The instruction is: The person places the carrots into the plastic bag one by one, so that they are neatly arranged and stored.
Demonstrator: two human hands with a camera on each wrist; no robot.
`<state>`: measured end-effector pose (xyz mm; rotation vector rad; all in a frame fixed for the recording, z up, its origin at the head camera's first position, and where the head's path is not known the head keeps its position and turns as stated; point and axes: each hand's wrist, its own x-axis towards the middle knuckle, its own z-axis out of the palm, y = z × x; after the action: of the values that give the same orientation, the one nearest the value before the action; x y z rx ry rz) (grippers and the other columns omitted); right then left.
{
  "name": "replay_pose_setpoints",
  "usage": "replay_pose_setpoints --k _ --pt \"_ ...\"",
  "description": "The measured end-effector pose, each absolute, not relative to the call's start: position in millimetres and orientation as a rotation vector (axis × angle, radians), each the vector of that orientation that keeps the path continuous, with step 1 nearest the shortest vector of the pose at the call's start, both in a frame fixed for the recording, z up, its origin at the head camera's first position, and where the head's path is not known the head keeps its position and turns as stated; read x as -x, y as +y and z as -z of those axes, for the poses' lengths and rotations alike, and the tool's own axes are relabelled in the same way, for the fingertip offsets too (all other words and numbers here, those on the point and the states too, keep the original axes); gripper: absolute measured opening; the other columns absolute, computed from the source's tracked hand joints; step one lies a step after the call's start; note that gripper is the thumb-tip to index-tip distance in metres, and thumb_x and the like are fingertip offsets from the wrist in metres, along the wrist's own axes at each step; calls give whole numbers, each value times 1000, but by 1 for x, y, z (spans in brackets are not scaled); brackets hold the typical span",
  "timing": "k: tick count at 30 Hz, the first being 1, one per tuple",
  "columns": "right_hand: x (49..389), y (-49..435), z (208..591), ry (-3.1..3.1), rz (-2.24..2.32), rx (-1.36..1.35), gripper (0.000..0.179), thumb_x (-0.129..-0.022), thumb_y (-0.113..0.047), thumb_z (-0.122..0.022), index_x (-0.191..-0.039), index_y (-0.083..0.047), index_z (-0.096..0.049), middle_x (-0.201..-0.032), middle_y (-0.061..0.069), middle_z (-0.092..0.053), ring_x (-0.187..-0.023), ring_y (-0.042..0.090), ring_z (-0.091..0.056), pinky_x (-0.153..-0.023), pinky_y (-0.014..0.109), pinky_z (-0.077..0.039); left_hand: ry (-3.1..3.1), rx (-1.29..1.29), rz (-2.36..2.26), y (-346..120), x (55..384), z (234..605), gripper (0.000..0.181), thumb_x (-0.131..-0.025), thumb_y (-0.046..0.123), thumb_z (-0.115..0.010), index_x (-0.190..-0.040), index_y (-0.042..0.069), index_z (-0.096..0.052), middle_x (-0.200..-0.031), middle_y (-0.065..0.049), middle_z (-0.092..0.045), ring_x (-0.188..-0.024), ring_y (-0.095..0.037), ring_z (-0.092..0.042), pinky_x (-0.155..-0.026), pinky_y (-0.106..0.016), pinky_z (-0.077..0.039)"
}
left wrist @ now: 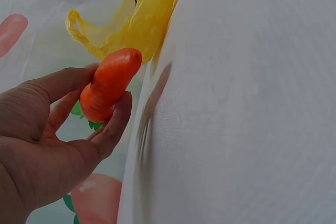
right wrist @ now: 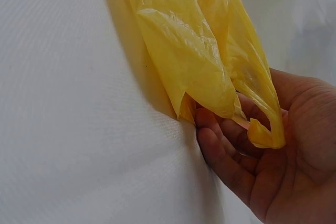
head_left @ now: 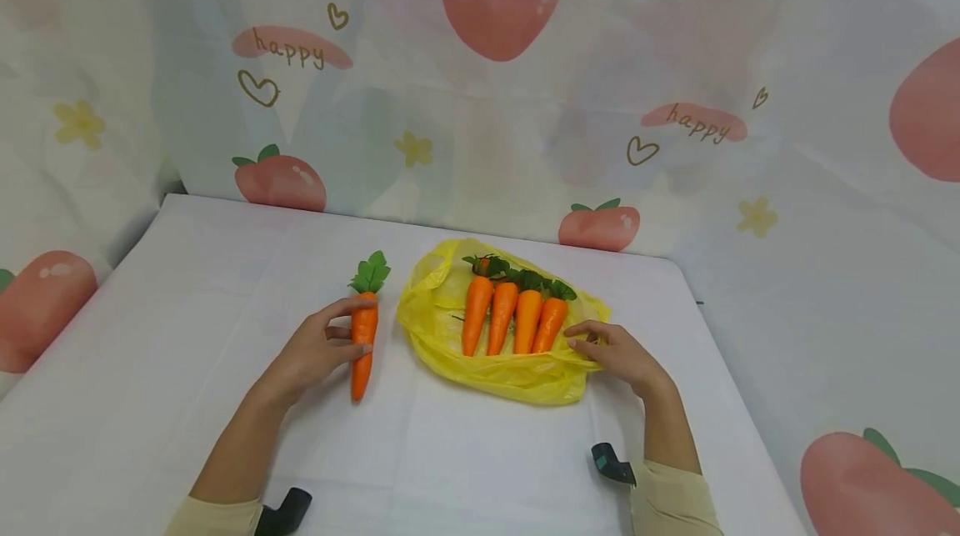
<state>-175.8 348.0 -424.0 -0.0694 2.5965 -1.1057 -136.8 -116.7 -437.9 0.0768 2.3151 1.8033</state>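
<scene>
In the head view my left hand [head_left: 318, 351] grips an orange carrot [head_left: 363, 353] with a green leafy top, between thumb and fingers. The left wrist view shows this carrot [left wrist: 111, 83] lifted off the table, its shadow on the cloth and its leaves mostly hidden. To its right lies a yellow plastic bag [head_left: 480, 378], spread open, with several carrots [head_left: 502, 315] side by side in its mouth, tops pointing away. My right hand [head_left: 618, 357] holds the bag's right edge; in the right wrist view, its fingers curl under the thin plastic [right wrist: 184, 51] and the thumb is partly behind it.
A white cloth covers the table [head_left: 457, 453]. Behind and at the sides hangs a backdrop [head_left: 480, 144] printed with fruit, hearts and flowers. Dark wrist-worn pieces [head_left: 611, 463] stick out at both sleeves.
</scene>
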Motion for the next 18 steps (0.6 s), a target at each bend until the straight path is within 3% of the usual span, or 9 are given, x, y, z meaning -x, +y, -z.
replay_pose_setpoints --k 18 --pt "175 348 423 2594 1118 61 33 -103 -27 -66 -127 -6 -70 -97 11 -54 -95 28 -49 -73 35 -45 2346 -82 -1693 -120 123 426 58 -93 12 -79 -145 25 -59 -151 -10 -44 -126 -38 -51 -89 -44 -52"
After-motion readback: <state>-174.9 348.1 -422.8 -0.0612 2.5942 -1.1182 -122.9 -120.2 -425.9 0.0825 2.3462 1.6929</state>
